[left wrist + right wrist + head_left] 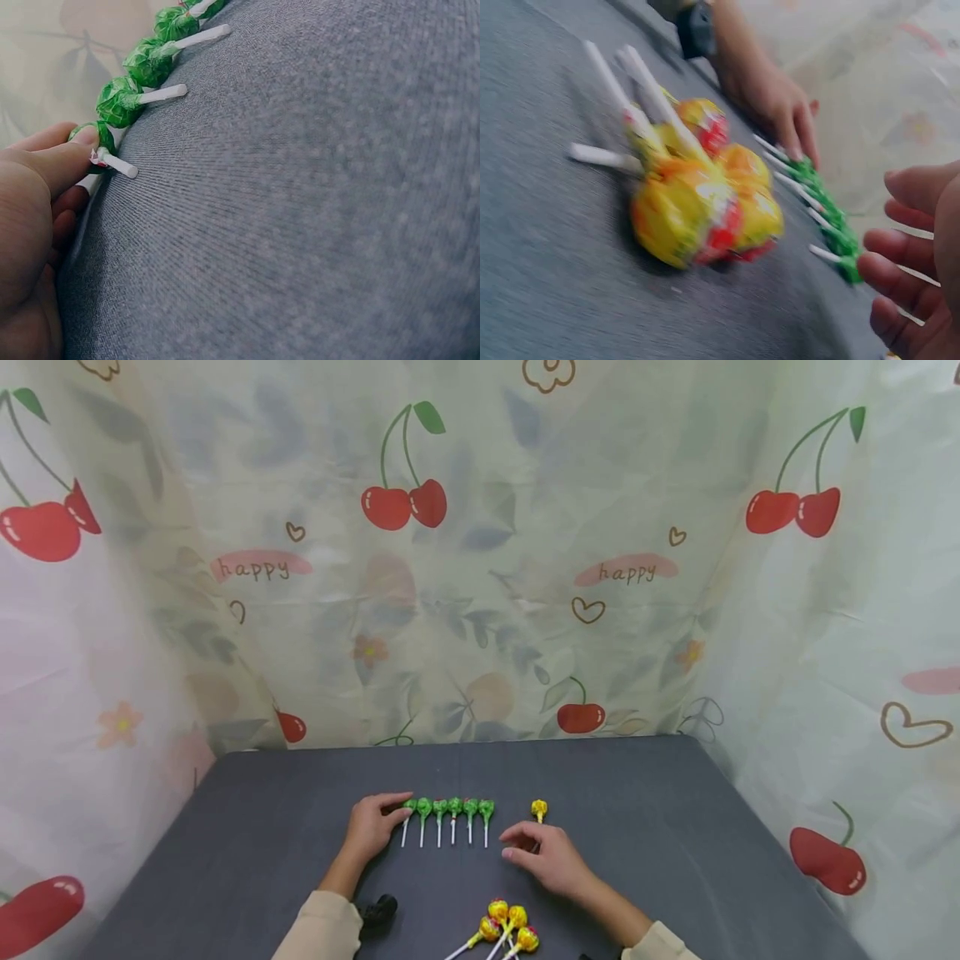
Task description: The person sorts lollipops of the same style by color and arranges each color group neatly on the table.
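Note:
Several green-wrapped lollipops (454,807) lie side by side in a row, their white sticks pointing toward me. At the row's left end my left hand (371,827) pinches the head of the outermost green lollipop (97,142) between thumb and fingers. To the right of the row, my right hand (551,857) hovers with loosely bent fingers and nothing in them. Just beyond it lies a single yellow lollipop (539,807), its stick partly covered by the hand. Nearer to me, several yellow lollipops (682,210) with red markings rest in a loose pile.
A dark grey cloth (285,827) covers the table. Patterned curtains (480,568) with cherries enclose it at the back and both sides. A black strapped device (378,912) sits at my left wrist.

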### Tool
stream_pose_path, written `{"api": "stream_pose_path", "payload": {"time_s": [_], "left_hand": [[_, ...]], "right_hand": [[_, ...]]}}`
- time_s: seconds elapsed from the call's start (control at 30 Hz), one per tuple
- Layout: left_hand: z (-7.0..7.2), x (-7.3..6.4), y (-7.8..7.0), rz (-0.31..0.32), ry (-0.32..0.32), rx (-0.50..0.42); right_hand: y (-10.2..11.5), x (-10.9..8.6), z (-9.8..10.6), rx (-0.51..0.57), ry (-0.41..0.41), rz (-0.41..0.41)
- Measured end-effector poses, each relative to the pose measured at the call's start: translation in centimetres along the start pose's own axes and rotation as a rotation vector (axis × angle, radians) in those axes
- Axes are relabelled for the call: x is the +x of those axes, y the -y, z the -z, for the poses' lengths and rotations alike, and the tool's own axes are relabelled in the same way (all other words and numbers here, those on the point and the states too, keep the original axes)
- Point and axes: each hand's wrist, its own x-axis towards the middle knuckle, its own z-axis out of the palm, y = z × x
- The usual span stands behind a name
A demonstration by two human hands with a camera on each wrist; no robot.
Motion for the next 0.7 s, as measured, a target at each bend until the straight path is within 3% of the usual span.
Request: {"api": "stream_pose_path", "payload": {"time_s": [0.23,0.53,0.7], "left_hand": [[-0.1,0.0,-0.1,0.003,0.0,0.002],[-0.1,0.0,-0.1,-0.006,-0.002,0.011],[-0.1,0.0,-0.1,0.0,-0.003,0.003]], "right_hand": [[0.7,-1.4,-1.1,0.015,0.195,0.001],[0.7,-2.4,-1.8,-0.064,0.25,0.094],[0.9,-2.7,-1.9,-0.11,0.289,0.082]]}}
